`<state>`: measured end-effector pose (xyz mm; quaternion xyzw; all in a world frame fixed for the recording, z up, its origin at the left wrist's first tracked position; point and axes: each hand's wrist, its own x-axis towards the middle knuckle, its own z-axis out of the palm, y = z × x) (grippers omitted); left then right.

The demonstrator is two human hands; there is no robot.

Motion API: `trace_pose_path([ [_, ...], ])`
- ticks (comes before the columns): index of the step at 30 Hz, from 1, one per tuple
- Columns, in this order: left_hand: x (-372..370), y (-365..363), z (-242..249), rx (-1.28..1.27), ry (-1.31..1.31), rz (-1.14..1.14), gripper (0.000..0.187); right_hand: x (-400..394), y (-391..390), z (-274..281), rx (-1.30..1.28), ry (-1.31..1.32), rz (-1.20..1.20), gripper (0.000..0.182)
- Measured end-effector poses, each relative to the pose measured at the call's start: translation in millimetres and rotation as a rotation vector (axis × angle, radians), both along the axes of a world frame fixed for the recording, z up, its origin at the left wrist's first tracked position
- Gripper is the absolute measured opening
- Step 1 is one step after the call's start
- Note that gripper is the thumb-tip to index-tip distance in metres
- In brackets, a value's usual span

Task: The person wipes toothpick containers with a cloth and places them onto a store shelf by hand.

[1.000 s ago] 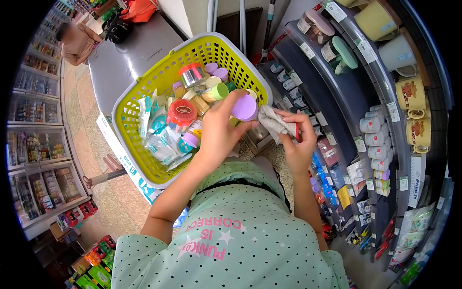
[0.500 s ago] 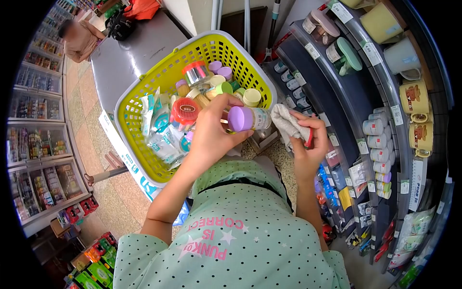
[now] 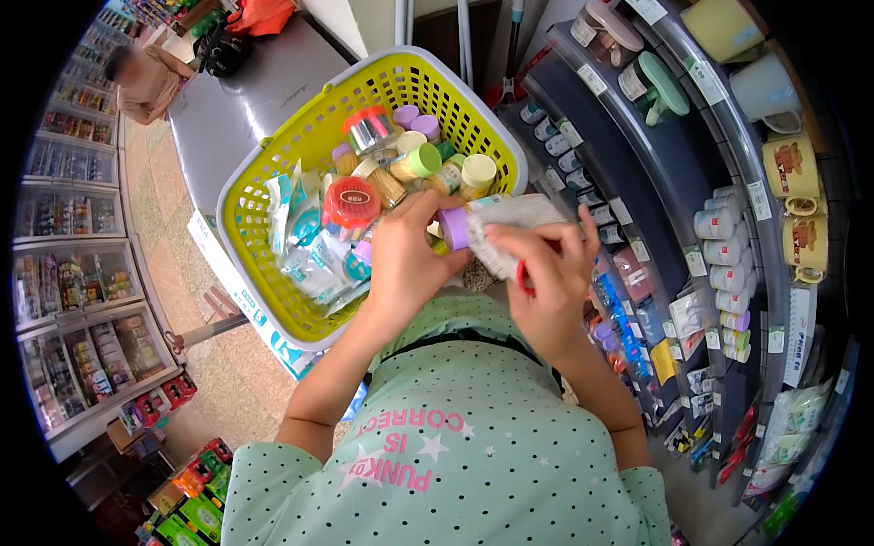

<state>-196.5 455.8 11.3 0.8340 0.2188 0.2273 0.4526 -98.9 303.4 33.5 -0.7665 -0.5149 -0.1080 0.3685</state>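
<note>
My left hand (image 3: 411, 244) grips a small jar with a purple lid (image 3: 453, 227) by its lid end. Its clear body is mostly covered by a whitish cloth (image 3: 517, 227) with a red edge. Fingers of my right hand (image 3: 551, 273) are closed on that cloth and press it against the jar. Both hands are over the near right side of a yellow-green basket (image 3: 300, 314). Inside the basket lie toothpick jars (image 3: 381, 184) with coloured lids, a red-lidded container (image 3: 351, 204) and white-and-teal packets (image 3: 314, 264).
On the right, shelves hold white jars (image 3: 719, 223), bear-print mugs (image 3: 806, 246) and a green-lidded container (image 3: 654, 89). A grey table (image 3: 246, 109) carries a black bag (image 3: 223, 50). Another person (image 3: 150, 82) is at the far left, near shelving (image 3: 77, 273).
My right hand has moved left with the cloth and now presses it onto the jar. The jar's body, visible before, is largely covered. My left hand keeps its hold.
</note>
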Motion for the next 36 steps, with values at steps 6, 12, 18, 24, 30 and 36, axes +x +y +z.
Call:
trace_pose_path([
  [6,0.5,-1.6,4.7,-0.017,0.082,0.023,0.050,22.4,-16.3,-4.4,-0.050,-0.004,-0.174,0.046],
  [12,-0.2,1.6,0.1,-0.103,0.084,0.030,0.048,20.8,-18.9,0.3,0.061,0.019,-0.185,0.044],
  [18,2.7,0.4,-8.4,-0.092,0.006,-0.010,0.052,0.6,4.1,-4.1,0.075,0.015,0.018,0.038],
  [24,-1.9,-2.0,-13.6,-0.051,-0.024,-0.059,0.056,-0.1,6.8,-11.9,0.042,-0.009,0.026,0.035],
  [30,-1.1,-3.2,-15.8,-0.126,-0.039,-0.010,0.049,11.8,-3.0,-13.5,0.008,-0.020,-0.069,0.040],
  [36,0.3,-1.1,-19.5,-0.160,-0.040,0.013,0.046,28.8,-8.8,-15.0,0.054,0.016,-0.248,0.043],
])
